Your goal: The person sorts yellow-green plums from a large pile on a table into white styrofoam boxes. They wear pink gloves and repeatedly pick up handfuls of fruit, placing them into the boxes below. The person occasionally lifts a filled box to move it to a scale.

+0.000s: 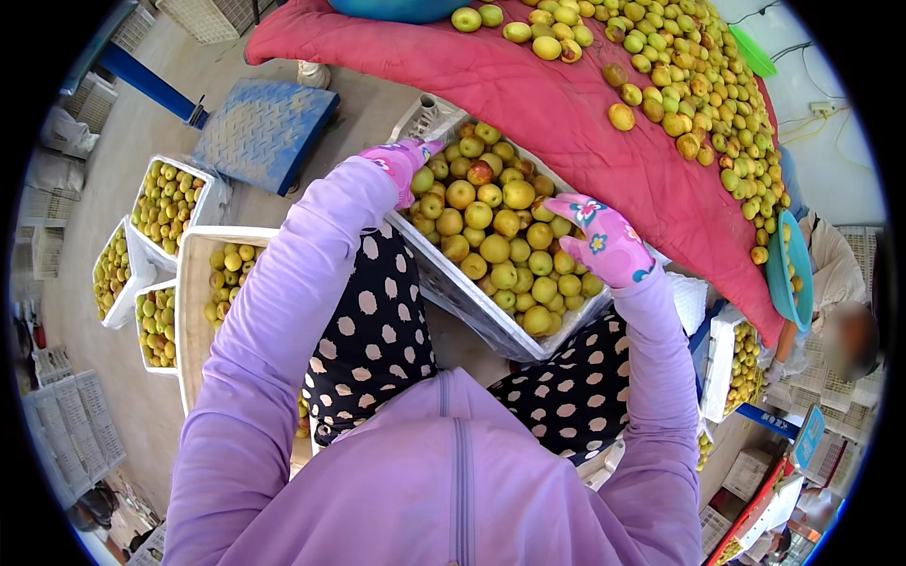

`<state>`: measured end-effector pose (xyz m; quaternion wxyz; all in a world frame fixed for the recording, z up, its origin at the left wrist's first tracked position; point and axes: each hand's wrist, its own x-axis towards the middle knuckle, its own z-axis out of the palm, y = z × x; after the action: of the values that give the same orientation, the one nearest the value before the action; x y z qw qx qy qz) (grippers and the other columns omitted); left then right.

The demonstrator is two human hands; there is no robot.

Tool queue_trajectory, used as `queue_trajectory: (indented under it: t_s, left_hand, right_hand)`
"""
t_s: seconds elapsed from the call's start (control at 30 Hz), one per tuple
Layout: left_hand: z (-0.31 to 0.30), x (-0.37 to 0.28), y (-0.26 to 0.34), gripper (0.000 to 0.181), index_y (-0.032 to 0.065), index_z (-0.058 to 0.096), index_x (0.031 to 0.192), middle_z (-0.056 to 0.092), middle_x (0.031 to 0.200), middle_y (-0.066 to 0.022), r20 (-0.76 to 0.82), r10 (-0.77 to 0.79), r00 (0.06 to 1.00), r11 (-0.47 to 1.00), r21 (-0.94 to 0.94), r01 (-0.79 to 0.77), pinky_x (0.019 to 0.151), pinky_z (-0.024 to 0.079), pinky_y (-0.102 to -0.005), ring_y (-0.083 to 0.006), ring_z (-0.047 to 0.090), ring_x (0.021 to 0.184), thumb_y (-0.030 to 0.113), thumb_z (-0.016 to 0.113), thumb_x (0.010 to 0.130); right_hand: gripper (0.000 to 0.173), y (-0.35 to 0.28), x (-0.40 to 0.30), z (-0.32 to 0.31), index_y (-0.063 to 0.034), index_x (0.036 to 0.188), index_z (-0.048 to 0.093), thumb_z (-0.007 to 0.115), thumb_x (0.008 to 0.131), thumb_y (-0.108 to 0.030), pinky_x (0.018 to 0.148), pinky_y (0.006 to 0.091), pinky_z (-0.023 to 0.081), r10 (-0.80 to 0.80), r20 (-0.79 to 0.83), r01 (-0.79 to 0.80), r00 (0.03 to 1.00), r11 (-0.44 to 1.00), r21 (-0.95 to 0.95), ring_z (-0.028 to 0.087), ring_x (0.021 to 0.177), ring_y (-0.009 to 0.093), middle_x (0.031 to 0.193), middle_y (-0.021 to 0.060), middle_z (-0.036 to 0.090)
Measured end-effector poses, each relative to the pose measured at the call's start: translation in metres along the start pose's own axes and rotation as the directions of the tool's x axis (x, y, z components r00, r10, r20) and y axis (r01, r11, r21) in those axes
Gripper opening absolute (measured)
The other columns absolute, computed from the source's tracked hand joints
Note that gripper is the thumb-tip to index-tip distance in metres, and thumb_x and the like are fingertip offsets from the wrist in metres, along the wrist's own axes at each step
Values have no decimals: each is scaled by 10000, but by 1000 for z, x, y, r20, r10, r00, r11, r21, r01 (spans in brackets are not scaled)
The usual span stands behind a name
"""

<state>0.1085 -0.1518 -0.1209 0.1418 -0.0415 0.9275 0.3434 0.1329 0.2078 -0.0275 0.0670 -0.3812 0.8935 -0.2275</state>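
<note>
A white foam box (453,279) lined with clear plastic stands slanted before me, close to my knees. It is heaped with round yellow-green fruit (506,223), some with reddish-brown patches. My left hand (402,166), in a pink flowered glove, is at the box's upper left end, fingers and thumb apart beside the fruit. At the right long side, my right hand (605,240) wears a matching glove. Its fingers and thumb are spread at the edge of the fruit, with nothing seen held between them. The undersides of both hands are hidden.
A red quilted cover (495,85) bears loose fruit and a teal basin (791,269). A blue platform scale (265,134) stands at upper left. Left are a cream bin (195,304) and several fruit-filled foam boxes (212,191). A person (839,283) is at far right.
</note>
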Motion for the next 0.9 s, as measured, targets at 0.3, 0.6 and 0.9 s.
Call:
queue_trajectory:
  t_s: [0.3, 0.6, 0.9]
  left_hand:
    - [-21, -11, -1, 408, 52, 610, 1321, 687, 1064, -121, 23, 31, 999, 990, 134, -34, 833, 528, -325, -228, 655, 933, 238, 697, 969]
    - [-21, -38, 77, 667, 43, 555, 1381, 684, 1209, -213, 284, -60, 957, 901, 428, -71, 949, 526, -409, -366, 668, 1150, 324, 837, 846]
    - [-10, -43, 46, 558, 93, 600, 1262, 678, 1188, -190, 222, 168, 960, 835, 486, -259, 941, 521, -422, -409, 651, 1116, 119, 868, 773]
  right_hand:
    - [449, 1, -37, -49, -68, 1341, 652, 708, 896, -44, 988, 375, 522, 282, 73, -284, 957, 849, 446, 658, 1146, 277, 1286, 159, 678]
    - [366, 40, -81, -91, -34, 1293, 692, 688, 984, -229, 807, 247, 490, 570, -234, -363, 788, 736, 572, 622, 960, 98, 1111, 44, 721]
    - [386, 63, -137, -103, -21, 1316, 682, 680, 986, -220, 871, 230, 488, 662, -378, -373, 646, 707, 601, 631, 1009, 91, 1131, 45, 715]
